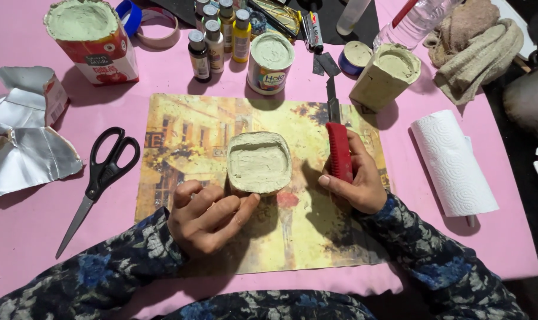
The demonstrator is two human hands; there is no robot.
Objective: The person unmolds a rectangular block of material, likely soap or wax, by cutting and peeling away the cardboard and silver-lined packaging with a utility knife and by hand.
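A pale grey-green cast pot (259,163) with a shallow hollow stands on a yellow picture placemat (186,136). My left hand (206,216) rests on the mat just below the pot, thumb touching its lower rim, fingers curled and holding nothing. My right hand (355,178) grips a red-handled utility knife (339,145) to the right of the pot; its metal blade end points away from me.
Black scissors (106,172) lie left of the mat beside torn foil carton pieces (26,151). A filled carton (91,38), paint bottles (218,35), a filled cup (270,62) and another cast pot (386,74) stand behind. A paper towel roll (452,163) lies right.
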